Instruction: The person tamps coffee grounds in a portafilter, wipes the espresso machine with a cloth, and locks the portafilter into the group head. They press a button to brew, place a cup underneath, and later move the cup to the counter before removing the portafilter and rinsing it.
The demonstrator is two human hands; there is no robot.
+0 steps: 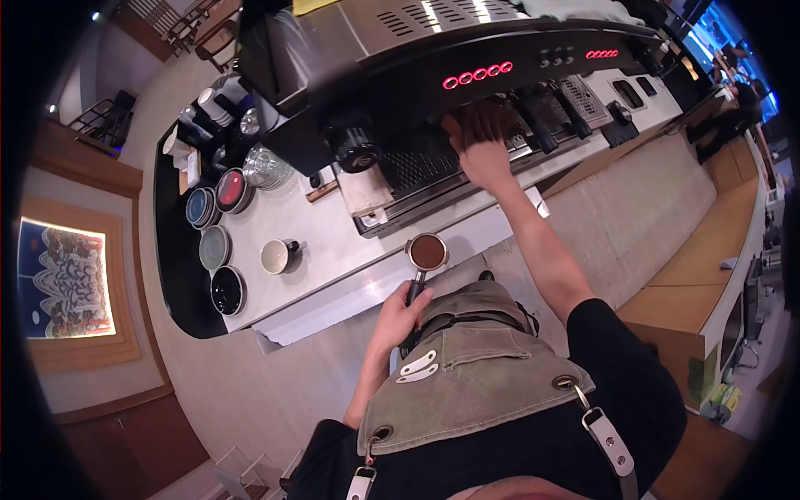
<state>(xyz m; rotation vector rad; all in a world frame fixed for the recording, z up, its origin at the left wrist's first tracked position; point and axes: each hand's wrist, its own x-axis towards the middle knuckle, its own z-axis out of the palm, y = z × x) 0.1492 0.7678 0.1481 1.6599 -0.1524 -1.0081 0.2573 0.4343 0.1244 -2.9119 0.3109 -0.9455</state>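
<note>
The round metal portafilter with a black handle [424,268] is held just off the near edge of the pale counter, basket facing up, apparently so that the brown ground coffee [428,251] is not spilled. Its handle is wrapped by the closed fingers of the left hand [404,315], near the apron, where control seems easiest. The right hand [483,137] is reached beneath the front of the black and steel espresso machine [408,92]; whether anything is gripped there cannot be told. A folded white cloth [363,190] is laid beside the slotted drip tray [421,167], seemingly for ready wiping. Toward the counter's left edge, a cream cup with a black handle [276,257] is stood upright beside stacked round plates [215,247].
</note>
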